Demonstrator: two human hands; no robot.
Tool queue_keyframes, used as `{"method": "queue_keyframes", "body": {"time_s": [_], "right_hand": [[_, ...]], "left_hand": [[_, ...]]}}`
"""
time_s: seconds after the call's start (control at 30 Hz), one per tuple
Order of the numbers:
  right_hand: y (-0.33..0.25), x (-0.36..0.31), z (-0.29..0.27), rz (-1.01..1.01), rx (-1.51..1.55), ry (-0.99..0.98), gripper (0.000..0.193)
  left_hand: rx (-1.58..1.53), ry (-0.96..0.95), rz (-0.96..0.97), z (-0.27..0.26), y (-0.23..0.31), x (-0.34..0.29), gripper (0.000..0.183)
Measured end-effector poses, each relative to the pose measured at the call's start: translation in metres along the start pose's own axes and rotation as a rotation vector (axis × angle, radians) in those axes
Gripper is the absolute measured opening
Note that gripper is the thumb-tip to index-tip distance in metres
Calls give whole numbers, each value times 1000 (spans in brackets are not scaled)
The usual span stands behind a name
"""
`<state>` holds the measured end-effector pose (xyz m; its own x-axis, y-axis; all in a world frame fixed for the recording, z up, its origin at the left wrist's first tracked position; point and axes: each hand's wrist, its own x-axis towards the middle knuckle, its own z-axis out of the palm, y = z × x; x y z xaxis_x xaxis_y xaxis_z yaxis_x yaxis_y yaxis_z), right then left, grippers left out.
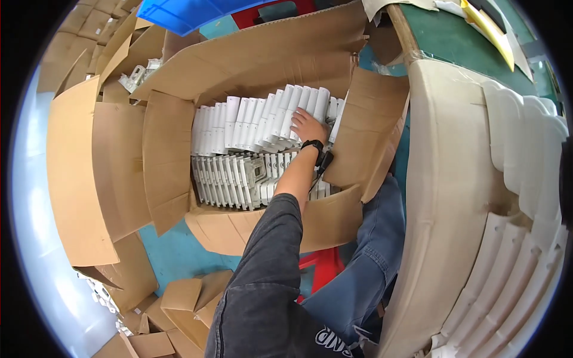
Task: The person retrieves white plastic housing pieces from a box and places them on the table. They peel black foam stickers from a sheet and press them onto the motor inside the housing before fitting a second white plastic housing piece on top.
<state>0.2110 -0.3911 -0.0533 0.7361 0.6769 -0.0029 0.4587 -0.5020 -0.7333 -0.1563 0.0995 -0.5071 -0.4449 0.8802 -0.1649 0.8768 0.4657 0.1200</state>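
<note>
My left hand point(310, 127) reaches into an open cardboard box point(268, 53). Its fingers are spread and rest on the right part of a tightly packed row of white plastic panels point(256, 122). The panels stand on edge, leaning slightly, each smooth and slim. Nearer to me in the same box lies a second row of white plastic frames point(224, 179) with ribs and cut-outs. A black watch point(313, 145) is on my left wrist, and a black strap or cable hangs beside it. My forearm covers part of the nearer row. My right hand does not show.
Another open carton point(122, 167) with white parts stands at the left. At the right is a beige-sided bench or box edge point(444, 179) with stacked white plastic parts point(507, 268) beyond it. Smaller cartons point(182, 295) lie at lower left. A blue bin point(191, 13) sits at the far side.
</note>
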Motion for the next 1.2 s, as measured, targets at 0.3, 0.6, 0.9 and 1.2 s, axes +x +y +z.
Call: {"method": "queue_keyframes", "body": {"time_s": [0.3,0.6,0.9,1.2], "right_hand": [[12,-4,10,5,-23,-7,35],[23,-10,4,-10,-24,5,39],[6,-48,-23,-31,21,32,43],[26,-27,-49,-166,210,-22,43]], "left_hand": [[-182,-190,-144,-11,31,-4,102],[-199,-397,-145,-24,27,0,121],[-479,-331,174,-117,-34,39,113],[-1036,-326,326,-396,-176,-27,92]]}}
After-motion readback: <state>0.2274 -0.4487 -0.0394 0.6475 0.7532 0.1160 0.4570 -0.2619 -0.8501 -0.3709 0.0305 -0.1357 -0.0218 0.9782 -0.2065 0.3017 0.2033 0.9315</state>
